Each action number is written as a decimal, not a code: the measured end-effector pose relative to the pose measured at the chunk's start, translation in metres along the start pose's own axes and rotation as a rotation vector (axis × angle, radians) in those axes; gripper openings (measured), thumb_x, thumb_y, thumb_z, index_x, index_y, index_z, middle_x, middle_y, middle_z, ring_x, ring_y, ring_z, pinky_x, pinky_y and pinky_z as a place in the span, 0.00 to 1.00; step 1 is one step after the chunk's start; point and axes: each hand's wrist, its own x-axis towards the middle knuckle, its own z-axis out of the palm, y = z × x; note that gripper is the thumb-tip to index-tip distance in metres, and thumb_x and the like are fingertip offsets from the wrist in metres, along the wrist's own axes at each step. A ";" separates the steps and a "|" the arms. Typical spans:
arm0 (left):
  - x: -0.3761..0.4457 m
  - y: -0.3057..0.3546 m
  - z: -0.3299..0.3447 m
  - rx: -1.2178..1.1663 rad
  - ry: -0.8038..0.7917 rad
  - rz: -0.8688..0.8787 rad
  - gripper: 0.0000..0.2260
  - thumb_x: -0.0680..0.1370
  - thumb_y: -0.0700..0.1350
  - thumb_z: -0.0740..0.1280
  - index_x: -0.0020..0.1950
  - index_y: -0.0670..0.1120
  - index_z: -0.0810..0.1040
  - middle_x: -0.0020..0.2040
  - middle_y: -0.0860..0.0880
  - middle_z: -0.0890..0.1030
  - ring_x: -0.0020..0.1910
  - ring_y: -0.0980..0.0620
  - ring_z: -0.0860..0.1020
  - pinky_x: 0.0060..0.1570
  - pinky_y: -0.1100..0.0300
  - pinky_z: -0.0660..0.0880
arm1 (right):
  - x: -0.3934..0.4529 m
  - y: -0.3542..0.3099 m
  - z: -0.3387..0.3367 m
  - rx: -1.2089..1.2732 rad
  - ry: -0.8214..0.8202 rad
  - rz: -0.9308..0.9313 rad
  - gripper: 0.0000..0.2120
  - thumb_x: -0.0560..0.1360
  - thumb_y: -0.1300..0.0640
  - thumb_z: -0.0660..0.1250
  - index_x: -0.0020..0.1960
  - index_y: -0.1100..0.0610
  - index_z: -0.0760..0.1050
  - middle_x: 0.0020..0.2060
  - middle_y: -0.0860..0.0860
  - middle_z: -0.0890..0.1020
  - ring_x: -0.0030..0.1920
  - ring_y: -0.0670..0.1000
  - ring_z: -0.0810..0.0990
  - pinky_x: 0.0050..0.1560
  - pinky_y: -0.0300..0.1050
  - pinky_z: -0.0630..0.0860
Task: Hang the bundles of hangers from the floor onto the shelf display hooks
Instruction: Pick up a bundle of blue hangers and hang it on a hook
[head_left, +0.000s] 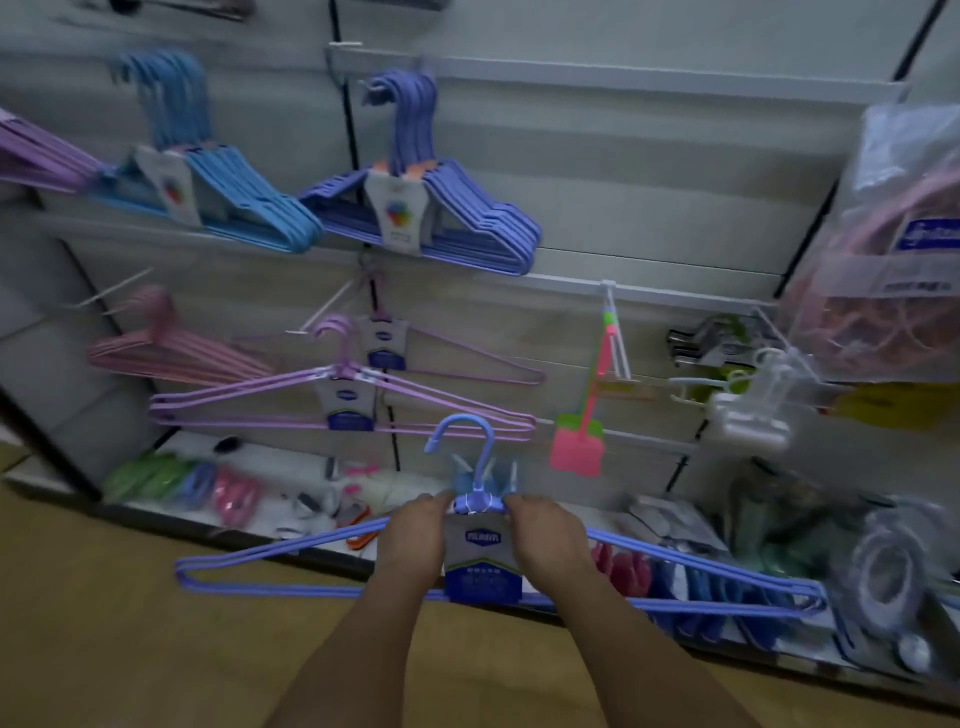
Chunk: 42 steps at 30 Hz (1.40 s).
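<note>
Hands (480, 535), two, gripping one blue hanger bundle (675, 566).

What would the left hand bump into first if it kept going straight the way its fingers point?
Probably the lilac hanger bundle hanging on the display just above the left hand, which grips the blue hanger bundle. Depth is hard to judge, so it might pass in front.

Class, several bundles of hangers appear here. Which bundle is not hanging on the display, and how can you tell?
The blue thin wire hanger bundle with the dark blue label: the left hand and right hand grip it near its hook, in front of the display, while the other bundles hang.
</note>
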 end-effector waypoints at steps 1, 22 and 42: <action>0.002 -0.009 -0.004 0.010 -0.003 -0.011 0.24 0.78 0.35 0.56 0.73 0.50 0.65 0.61 0.44 0.75 0.59 0.44 0.75 0.56 0.52 0.73 | 0.005 -0.009 0.001 0.005 0.001 -0.009 0.12 0.78 0.62 0.55 0.59 0.56 0.71 0.55 0.54 0.78 0.57 0.55 0.75 0.41 0.44 0.62; 0.111 -0.119 -0.056 0.030 0.005 -0.239 0.24 0.78 0.40 0.60 0.73 0.53 0.63 0.65 0.48 0.73 0.63 0.46 0.73 0.63 0.48 0.69 | 0.189 -0.082 0.023 0.048 -0.122 -0.163 0.12 0.80 0.57 0.54 0.60 0.55 0.72 0.55 0.55 0.80 0.55 0.57 0.78 0.49 0.47 0.72; 0.275 -0.241 -0.077 0.042 -0.116 -0.025 0.19 0.80 0.42 0.55 0.69 0.57 0.69 0.60 0.48 0.79 0.60 0.46 0.75 0.64 0.49 0.68 | 0.323 -0.161 0.057 0.036 -0.161 0.120 0.16 0.82 0.56 0.52 0.67 0.51 0.68 0.60 0.54 0.79 0.58 0.56 0.77 0.50 0.45 0.73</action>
